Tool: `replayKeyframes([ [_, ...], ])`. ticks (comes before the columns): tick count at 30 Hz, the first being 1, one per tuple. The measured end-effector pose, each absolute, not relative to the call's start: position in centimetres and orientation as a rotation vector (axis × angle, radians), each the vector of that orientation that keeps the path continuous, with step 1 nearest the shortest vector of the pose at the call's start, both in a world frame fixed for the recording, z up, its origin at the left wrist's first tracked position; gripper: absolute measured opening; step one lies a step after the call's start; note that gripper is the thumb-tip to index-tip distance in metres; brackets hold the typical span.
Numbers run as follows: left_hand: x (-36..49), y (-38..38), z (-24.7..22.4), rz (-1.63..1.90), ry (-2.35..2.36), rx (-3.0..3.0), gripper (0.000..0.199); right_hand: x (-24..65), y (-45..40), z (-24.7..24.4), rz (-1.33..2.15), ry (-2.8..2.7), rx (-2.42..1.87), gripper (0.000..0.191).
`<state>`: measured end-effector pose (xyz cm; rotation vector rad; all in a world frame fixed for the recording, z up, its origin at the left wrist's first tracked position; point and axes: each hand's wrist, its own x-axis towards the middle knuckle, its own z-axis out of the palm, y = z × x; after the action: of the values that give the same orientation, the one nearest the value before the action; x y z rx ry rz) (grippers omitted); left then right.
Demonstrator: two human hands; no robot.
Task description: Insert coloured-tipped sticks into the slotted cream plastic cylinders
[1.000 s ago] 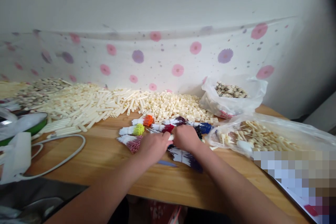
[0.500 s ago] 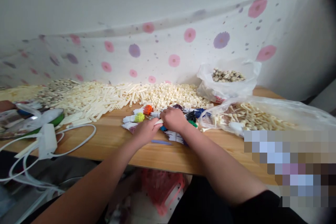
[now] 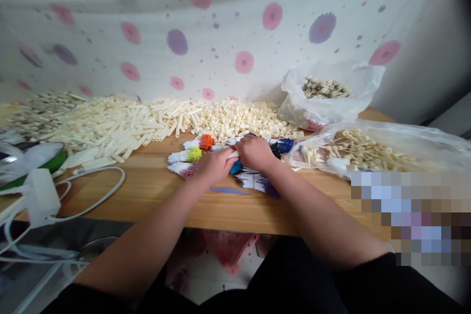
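My left hand [image 3: 218, 165] is closed, with a short cream plastic piece [image 3: 234, 155] showing between its thumb and fingers. Against it, my right hand [image 3: 255, 152] is closed too, its fingertips meeting the piece; whatever else they pinch is hidden. Around both hands lie white-wrapped bundles of thin sticks with coloured ends: an orange bundle [image 3: 206, 142], a yellow-green bundle [image 3: 193, 155] and a mauve bundle [image 3: 188, 169] on the left, a dark blue bundle [image 3: 286, 145] and a purple-ended bundle [image 3: 255, 181] on the right. A thin lavender strip [image 3: 230, 191] rests in front of them.
Cream plastic tubes [image 3: 121, 127] and short slotted pieces [image 3: 235, 117] are heaped along the back of the wooden table [image 3: 140, 196]. Two plastic bags of parts, an upright bag [image 3: 327, 110] and a flat bag [image 3: 423, 144], occupy the right. A white power strip [image 3: 42, 196] with cables is at left.
The view has shifted, so the table's contents sit differently in it. Both hands stay together around the cream piece. A hand at the far left edge has gone out of view.
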<state>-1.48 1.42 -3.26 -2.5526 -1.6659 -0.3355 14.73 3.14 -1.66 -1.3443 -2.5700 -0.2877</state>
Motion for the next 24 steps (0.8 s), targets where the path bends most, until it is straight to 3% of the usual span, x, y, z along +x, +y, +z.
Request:
replayKeyframes([
  [10, -2.9, 4.4, -5.0, -0.431, -1.423, -2.654, 0.036, 14.4, 3.6, -2.7, -0.289, -2.527, -1.388, 0.018],
  [16, -4.3, 4.5, -5.2, -0.684, -1.406, -2.594, 0.036, 16.2, -0.6, 1.0, -0.141, -2.148, -1.138, 0.037],
  [18, -4.2, 4.3, -4.9, -0.681, -1.424, -2.599, 0.038, 17.5, -3.6, 1.7, 0.170, -2.095, -1.134, 0.038],
  [19, -4.1, 4.1, -4.8, -0.672, -1.443, -2.599, 0.039, 18.1, -5.4, 1.5, 0.482, -2.138, -1.066, 0.039],
  [22, -3.8, 3.6, -4.4, -0.674, -1.483, -2.608, 0.039, 18.5, -10.4, -2.1, 1.724, -2.328, -0.687, 0.072],
  [24, -3.7, 3.3, -4.2, -0.698, -1.495, -2.621, 0.039, 17.6, -13.0, -6.2, 2.084, -2.236, -0.670, 0.080],
])
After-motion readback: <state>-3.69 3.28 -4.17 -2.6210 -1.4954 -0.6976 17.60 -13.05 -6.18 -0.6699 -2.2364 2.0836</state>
